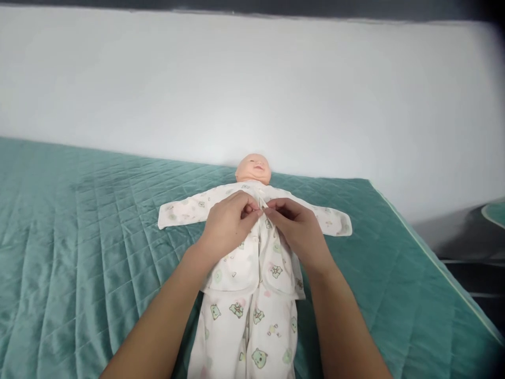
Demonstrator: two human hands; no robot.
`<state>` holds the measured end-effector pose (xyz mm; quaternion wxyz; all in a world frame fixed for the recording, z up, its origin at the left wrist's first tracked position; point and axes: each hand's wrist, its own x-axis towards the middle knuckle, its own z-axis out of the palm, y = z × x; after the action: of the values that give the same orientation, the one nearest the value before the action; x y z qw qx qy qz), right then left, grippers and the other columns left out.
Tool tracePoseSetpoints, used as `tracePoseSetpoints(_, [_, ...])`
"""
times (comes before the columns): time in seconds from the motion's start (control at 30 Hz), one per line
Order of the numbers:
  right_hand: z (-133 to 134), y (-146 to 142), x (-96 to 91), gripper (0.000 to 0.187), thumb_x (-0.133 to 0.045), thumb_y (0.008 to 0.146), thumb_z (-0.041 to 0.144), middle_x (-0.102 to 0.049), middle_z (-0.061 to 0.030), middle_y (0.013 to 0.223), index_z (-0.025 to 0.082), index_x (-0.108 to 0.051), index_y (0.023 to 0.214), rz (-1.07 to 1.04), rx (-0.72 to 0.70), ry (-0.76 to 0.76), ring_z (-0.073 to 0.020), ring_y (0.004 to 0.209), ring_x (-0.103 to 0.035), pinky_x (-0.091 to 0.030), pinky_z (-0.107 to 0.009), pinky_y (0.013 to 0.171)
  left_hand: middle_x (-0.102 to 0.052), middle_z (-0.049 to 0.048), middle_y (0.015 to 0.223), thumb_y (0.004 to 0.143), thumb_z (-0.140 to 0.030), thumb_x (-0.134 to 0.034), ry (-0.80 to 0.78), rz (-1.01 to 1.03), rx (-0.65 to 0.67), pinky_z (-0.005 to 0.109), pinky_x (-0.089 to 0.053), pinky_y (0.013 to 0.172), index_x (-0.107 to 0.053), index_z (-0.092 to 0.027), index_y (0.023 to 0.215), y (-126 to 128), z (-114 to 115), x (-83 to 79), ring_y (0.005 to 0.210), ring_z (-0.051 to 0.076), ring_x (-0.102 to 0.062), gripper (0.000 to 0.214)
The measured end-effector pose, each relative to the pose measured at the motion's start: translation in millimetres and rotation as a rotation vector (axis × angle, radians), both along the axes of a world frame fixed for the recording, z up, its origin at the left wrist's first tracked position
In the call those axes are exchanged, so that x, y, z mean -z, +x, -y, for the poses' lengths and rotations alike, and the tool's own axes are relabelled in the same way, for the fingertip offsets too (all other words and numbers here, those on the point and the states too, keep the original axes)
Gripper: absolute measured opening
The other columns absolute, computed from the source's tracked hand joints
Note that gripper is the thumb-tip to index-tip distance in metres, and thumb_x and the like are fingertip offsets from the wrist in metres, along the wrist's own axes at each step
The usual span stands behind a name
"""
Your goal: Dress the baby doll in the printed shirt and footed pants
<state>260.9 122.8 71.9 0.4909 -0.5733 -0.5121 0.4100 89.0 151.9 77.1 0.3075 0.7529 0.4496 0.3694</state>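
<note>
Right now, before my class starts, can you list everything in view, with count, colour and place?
Doll: 1, pinkish head, face up on the cover
Printed top: 1, white with green animal prints, on the doll
Printed trousers: 1, white with similar prints, below the top
Quilted cover: 1, green, under the doll
Wall: 1, whitish, behind the doll
Band: 1, dark, along the top edge
Partial object: 1, green, right edge, unclear
Left hand: 1, bare, pinching the top's front
Right hand: 1, bare, pinching beside it
</note>
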Motion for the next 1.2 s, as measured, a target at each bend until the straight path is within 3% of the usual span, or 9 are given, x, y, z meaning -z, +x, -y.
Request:
tracePoseSetpoints(0.23, [1,-7,6.0,0.016,-0.076,0.080,0.036,-0.073,-0.0025,0.093,0.024,-0.078,0.089,-0.122,0.076,0.063,-0.0190,0.087,-0.061,-0.046,-0.034,0.083,-0.059,-0.0024,0.070,0.087,-0.039,-0.065,-0.251,0.239,-0.052,0.024,-0.038,0.059,-0.063,-0.020,0.083,-4,0,-3.7,0.063,0.011,-0.050,0.019])
tracePoseSetpoints(0.4, [-1,-5,10.8,0.018,-0.078,0.077,0.037,-0.073,-0.0023,0.091,0.025,-0.079,0.091,-0.211,0.027,0.057,-0.0191,0.085,-0.062,-0.047,-0.035,0.081,-0.057,-0.0027,0.063,0.087,-0.040,-0.065,-0.390,0.334,-0.089,0.022,-0.034,0.052,-0.066,-0.020,0.087,2,6,-9.1,0.057,0.010,-0.050,0.019])
tracePoseSetpoints(0.63, [0,-1,8.5,0.017,-0.069,0.086,0.036,-0.074,-0.0013,0.098,0.026,-0.079,0.096,-0.136,-0.058,0.103,-0.0201,0.099,-0.064,-0.046,-0.034,0.091,-0.059,-0.0024,0.069,0.086,-0.036,-0.066,-0.383,0.370,-0.068,0.022,-0.038,0.055,-0.067,-0.020,0.086,5,6,-7.0,0.061,0.009,-0.054,0.017])
tracePoseSetpoints(0.9, [-4,2,12.8,0.017,-0.067,0.088,0.035,-0.070,-0.0014,0.095,0.025,-0.076,0.098,-0.072,-0.095,0.111,-0.0202,0.097,-0.061,-0.045,-0.033,0.088,-0.060,-0.0032,0.069,0.084,-0.033,-0.066,-0.357,0.379,-0.050,0.022,-0.039,0.056,-0.064,-0.019,0.081,6,4,-4.9,0.059,0.009,-0.054,0.014])
tracePoseSetpoints(1.2, [-3,0,13.5,0.015,-0.073,0.083,0.033,-0.048,0.0035,0.076,0.024,-0.069,0.094,0.049,-0.096,0.137,-0.0122,0.068,-0.038,-0.032,-0.028,0.065,-0.060,-0.0041,0.071,0.084,-0.037,-0.068,-0.317,0.430,0.019,0.021,-0.041,0.057,-0.061,-0.021,0.090,6,0,1.4,0.060,0.009,-0.054,0.018])
